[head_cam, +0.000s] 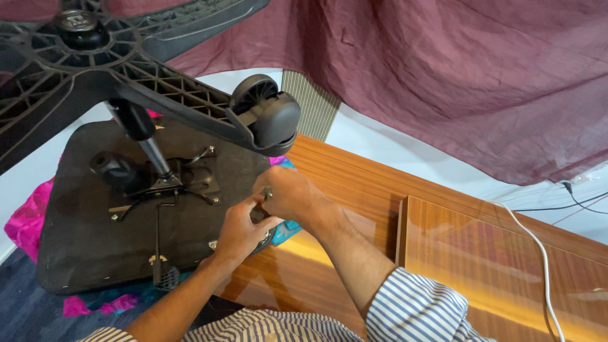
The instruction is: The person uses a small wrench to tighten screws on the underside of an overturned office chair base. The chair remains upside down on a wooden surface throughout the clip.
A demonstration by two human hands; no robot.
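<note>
Beside wooden furniture (481, 253), both hands (266, 212) pinch at the seat underside (82, 234).

No packages, no labels, no signs, no screens anywhere in view

The left hand (239, 231) and right hand (288, 193) hide the seat's edge; the chair base (95, 57) runs off-frame

We see both hands, left hand (239, 229) and right hand (288, 193), meeting at the upturned chair seat's (82, 240) edge. A caster (266, 114) hangs just above them.
</note>
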